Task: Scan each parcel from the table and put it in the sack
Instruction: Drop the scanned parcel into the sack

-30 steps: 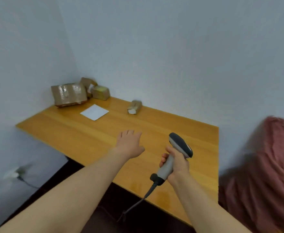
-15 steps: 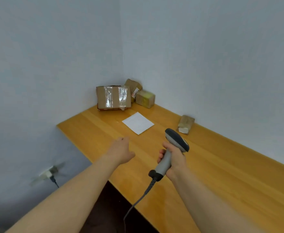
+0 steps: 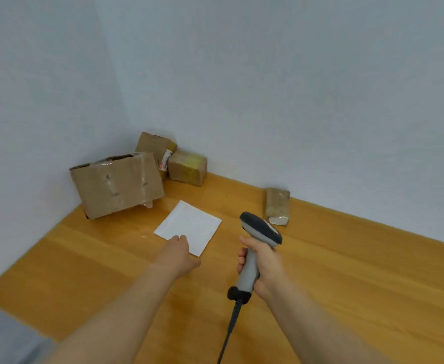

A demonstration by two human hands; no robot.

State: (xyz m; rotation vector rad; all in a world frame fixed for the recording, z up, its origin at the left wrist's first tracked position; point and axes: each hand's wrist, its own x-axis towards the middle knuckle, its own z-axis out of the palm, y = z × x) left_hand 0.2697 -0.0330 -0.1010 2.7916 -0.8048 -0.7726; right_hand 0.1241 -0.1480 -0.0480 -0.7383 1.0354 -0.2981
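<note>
Right hand (image 3: 264, 264) fingers (image 3: 242, 260) clamp the smooth grey scanner (image 3: 259, 239). Left hand (image 3: 180, 254) seemingly touches the flat white envelope (image 3: 192, 225) mid-desk (image 3: 346, 285); its fingers are hidden, so I cannot tell their state. Taped cardboard boxes (image 3: 118, 185) fill the far-left corner.

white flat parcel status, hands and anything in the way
Left hand open, at near edge of white flat parcel. Right hand grips grey handheld scanner. Nothing between hand and parcel.

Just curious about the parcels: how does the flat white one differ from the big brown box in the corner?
The white envelope lies flat; the big brown box stands bulky, tilted by the wall. The envelope looks smooth and plain; the box is dented, taped cardboard. The left hand is at the envelope's near edge; no hand is near the box. Both sit on the wooden table.
</note>
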